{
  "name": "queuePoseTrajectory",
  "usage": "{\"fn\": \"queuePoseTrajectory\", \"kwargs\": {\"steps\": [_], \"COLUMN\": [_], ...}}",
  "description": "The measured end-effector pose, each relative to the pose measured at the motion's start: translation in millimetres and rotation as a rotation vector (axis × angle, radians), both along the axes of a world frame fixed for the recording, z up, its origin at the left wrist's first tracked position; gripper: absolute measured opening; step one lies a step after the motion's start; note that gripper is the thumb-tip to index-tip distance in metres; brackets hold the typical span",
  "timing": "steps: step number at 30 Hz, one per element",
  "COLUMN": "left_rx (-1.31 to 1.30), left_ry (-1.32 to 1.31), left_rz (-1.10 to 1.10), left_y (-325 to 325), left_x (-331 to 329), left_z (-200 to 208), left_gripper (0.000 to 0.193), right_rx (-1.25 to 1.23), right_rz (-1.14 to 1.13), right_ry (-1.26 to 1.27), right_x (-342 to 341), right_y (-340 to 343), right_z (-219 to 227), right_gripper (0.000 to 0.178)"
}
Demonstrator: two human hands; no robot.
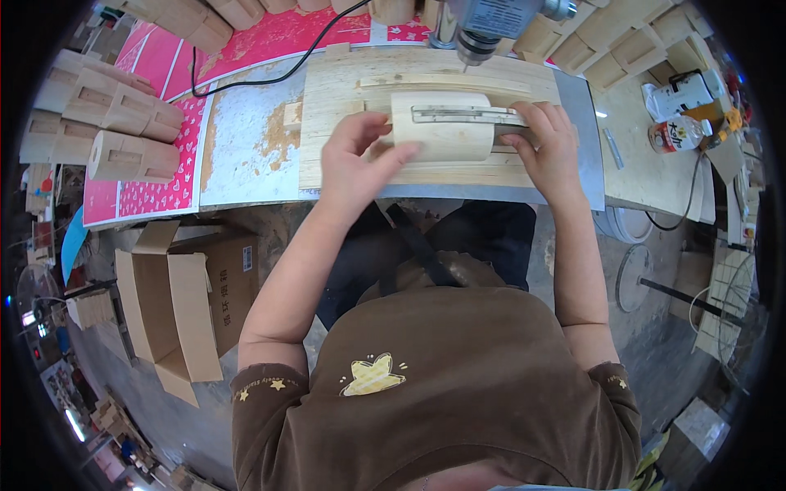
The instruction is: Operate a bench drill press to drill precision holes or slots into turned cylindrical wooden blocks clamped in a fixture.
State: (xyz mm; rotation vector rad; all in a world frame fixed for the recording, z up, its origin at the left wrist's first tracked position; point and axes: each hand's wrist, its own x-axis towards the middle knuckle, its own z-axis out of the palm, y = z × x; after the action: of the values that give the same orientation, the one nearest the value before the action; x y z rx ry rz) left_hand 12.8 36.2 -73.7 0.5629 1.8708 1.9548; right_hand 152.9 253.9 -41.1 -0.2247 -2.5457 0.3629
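A pale wooden cylinder (442, 141) lies on its side on a wooden board (336, 90), its length running left to right. My left hand (352, 159) is closed round its left end, thumb over the near upper side. Along the top of the cylinder runs a narrow slotted metal strip (458, 114), which sticks out past the right end. My right hand (547, 151) pinches that outer part between thumb and fingers. Whether the strip is fixed to the wood I cannot tell. Just beyond the cylinder hangs a drill chuck (475, 49).
Stacks of shaped wooden cylinders (135, 155) stand at the left and far right. A black cable (286, 74) crosses the table at the far left. On the right lie a marker pen (613, 148) and a bottle (679, 133). An open cardboard box (192, 303) sits below left.
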Motion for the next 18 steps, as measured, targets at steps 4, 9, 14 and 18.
{"fn": "queuePoseTrajectory", "kwargs": {"steps": [4, 9, 14, 18], "left_rx": [-0.263, -0.455, -0.532, -0.550], "left_ry": [0.834, 0.922, 0.925, 0.920], "left_rz": [-0.042, 0.115, 0.144, 0.114], "left_y": [7, 19, 18, 16], "left_x": [-1, -4, -25, -30], "left_z": [-12, -30, -36, -34], "left_gripper": [0.068, 0.074, 0.065, 0.057], "right_rx": [0.025, 0.054, 0.063, -0.243], "right_rz": [-0.045, -0.088, -0.055, -0.003], "right_ry": [0.048, 0.021, 0.059, 0.142], "right_x": [-18, -35, -40, -34], "right_y": [16, 26, 18, 18], "right_z": [-5, -8, -12, -1], "right_gripper": [0.039, 0.041, 0.043, 0.037]}}
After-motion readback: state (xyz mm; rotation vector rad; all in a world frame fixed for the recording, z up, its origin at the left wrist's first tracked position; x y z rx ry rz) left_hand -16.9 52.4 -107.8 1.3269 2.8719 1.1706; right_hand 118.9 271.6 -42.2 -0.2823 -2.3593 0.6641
